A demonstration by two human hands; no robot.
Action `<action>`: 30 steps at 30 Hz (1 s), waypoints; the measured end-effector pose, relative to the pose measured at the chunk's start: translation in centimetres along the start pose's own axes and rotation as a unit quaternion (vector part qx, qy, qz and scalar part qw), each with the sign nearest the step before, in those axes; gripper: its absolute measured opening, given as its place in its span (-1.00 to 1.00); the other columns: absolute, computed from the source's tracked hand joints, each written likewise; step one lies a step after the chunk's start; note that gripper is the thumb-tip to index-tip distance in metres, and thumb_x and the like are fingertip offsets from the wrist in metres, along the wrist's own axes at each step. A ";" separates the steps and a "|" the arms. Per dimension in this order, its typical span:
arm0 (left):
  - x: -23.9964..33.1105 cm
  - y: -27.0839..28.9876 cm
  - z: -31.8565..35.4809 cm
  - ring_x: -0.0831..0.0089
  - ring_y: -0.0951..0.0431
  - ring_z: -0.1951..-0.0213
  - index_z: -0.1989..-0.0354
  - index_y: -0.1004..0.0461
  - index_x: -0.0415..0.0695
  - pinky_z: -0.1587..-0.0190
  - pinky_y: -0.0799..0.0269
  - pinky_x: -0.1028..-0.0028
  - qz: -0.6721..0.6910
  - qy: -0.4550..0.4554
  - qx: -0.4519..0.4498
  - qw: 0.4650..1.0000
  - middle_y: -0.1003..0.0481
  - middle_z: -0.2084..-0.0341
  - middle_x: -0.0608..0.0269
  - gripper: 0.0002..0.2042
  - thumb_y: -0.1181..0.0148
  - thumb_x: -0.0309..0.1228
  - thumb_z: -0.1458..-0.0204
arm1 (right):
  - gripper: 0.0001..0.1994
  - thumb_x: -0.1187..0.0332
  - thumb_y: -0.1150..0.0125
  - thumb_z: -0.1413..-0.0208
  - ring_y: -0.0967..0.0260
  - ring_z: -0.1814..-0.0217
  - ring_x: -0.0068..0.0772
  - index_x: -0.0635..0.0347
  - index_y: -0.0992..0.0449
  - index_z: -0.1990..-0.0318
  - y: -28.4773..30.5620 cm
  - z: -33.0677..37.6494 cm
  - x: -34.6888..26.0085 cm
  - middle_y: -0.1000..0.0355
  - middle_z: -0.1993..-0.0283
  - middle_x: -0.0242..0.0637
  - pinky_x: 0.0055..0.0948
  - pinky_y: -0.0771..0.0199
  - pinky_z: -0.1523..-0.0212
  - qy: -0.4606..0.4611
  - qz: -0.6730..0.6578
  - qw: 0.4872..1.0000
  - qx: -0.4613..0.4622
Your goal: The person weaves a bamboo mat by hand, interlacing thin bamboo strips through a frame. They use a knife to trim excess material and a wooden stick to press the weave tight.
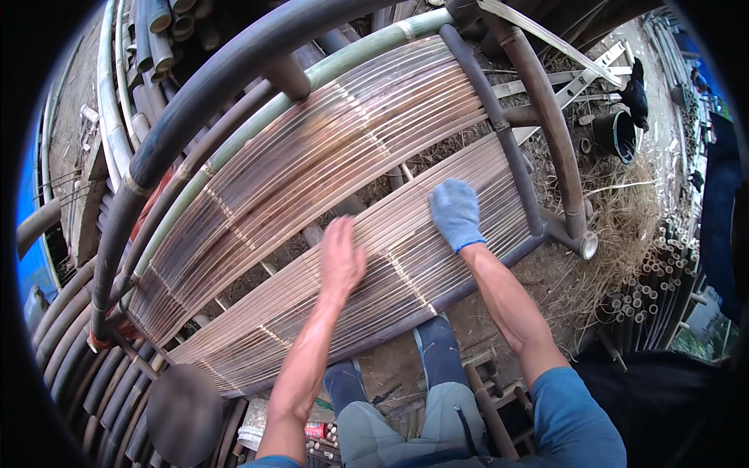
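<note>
Head view: slats (312, 168) line the bamboo frame (509, 148), leaving a mid-picture gap unfilled. Left hand (342, 253), fingers extended, looks empty; gloved right hand (456, 212) curls, contents unclear.

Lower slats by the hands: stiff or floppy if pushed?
Lower slats probably flex, being long and thin. Neighbours likely move together where pale cross-ties bind them. Lengthwise sliding seems limited: their right ends meet the dark crossbar.
</note>
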State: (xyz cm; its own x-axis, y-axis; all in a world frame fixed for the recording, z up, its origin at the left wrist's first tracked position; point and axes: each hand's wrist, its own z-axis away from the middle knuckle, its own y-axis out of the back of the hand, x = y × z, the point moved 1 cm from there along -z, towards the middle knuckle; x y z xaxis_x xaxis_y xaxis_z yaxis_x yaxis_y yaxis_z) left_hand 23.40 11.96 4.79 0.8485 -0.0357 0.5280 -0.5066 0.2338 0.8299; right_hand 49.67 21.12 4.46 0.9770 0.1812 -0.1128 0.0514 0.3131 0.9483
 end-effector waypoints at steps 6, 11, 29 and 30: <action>8.0 -5.7 -10.5 -0.04 -0.38 -0.15 -0.19 -0.30 -0.29 -0.23 -0.27 0.05 0.023 0.023 -0.066 0.997 -0.39 -0.04 -0.19 -0.29 -0.41 -0.12 0.07 | -0.86 0.32 -0.11 -0.15 -0.54 0.29 0.00 0.20 -0.49 0.31 -0.9 0.7 2.2 -0.49 0.33 -0.05 -0.06 -0.58 0.29 0.121 -0.169 0.975 -0.079; 9.2 -5.2 -11.8 -0.05 -0.50 0.12 0.16 -0.42 -0.27 -0.03 -0.40 0.11 0.002 0.040 -0.088 0.995 -0.50 0.26 -0.06 -0.43 -0.26 0.09 -0.04 | -0.89 0.33 -0.15 -0.18 -0.59 0.35 -0.21 0.13 -0.51 0.34 13.6 3.4 2.1 -0.55 0.33 -0.19 -0.27 -0.58 0.44 0.160 -0.165 0.954 -0.193; 1.9 -8.2 -15.5 -0.23 -0.41 -0.17 -0.07 -0.44 -0.28 -0.24 -0.29 0.03 0.207 0.235 -0.239 0.919 -0.44 -0.13 -0.31 -0.57 0.12 -0.22 -0.18 | -0.77 0.34 -0.11 -0.13 -0.62 0.10 0.01 0.15 -0.70 0.23 -0.6 -12.8 -0.7 -0.62 0.13 -0.01 -0.05 -0.57 0.10 0.072 -0.044 0.956 -0.280; 1.3 -8.5 -15.7 -0.23 -0.41 -0.17 -0.05 -0.45 -0.29 -0.24 -0.29 0.04 0.229 0.228 -0.238 0.916 -0.44 -0.12 -0.31 -0.57 0.11 -0.21 -0.18 | -0.76 0.33 -0.12 -0.11 -0.60 0.06 0.07 0.17 -0.70 0.21 -1.3 -13.4 -0.9 -0.61 0.12 0.02 -0.04 -0.58 0.08 0.080 -0.074 0.941 -0.319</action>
State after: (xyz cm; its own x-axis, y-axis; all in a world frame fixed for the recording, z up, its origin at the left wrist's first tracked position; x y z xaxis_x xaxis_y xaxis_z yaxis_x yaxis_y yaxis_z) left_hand 31.23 25.16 -4.35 0.5941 0.5564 0.5809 -0.7936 0.5231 0.3106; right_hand 45.95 33.05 -0.64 0.9224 0.2141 -0.3215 -0.0005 0.8330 0.5533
